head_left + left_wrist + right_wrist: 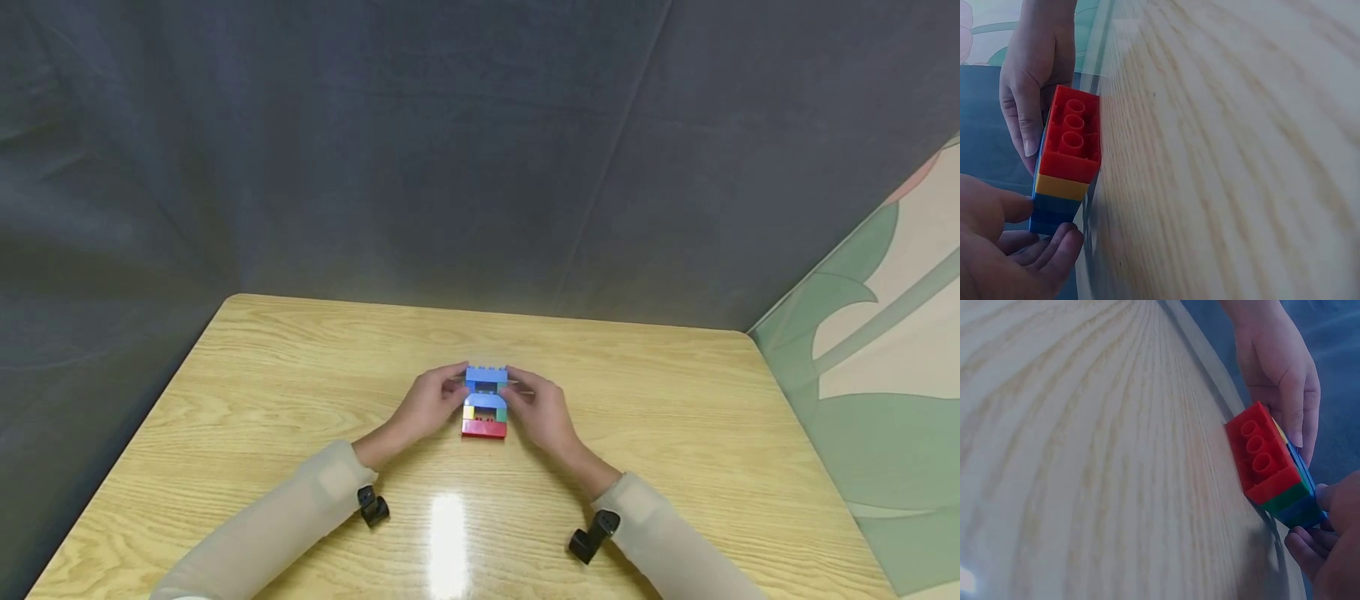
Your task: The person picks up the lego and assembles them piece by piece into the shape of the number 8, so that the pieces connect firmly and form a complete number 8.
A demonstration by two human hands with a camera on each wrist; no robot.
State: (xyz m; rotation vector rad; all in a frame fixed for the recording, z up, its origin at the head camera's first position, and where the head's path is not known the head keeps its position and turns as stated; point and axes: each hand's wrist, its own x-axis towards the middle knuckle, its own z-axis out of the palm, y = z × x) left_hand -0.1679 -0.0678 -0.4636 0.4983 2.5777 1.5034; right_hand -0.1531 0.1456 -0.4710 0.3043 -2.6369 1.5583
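Observation:
A small build of toy building bricks lies on its side on the wooden table (600, 358). Its red brick (484, 428) is nearest the body, and both wrist views show its hollow underside with round tubes. A yellow brick (1060, 187) and a green brick (1286, 497) sit side by side behind it, with a gap between them. Farther away come a blue middle piece (486, 400) and a studded blue brick (486, 374). My left hand (429, 402) pinches the left side around the blue part. From the right, my right hand (543, 408) pinches the opposite side.
Black camera mounts (372, 506) hang at both sleeve cuffs. A dark curtain (465, 167) stands behind the table's far edge, and a leaf-patterned panel (885, 375) borders the right side. Light glares on the tabletop between the forearms.

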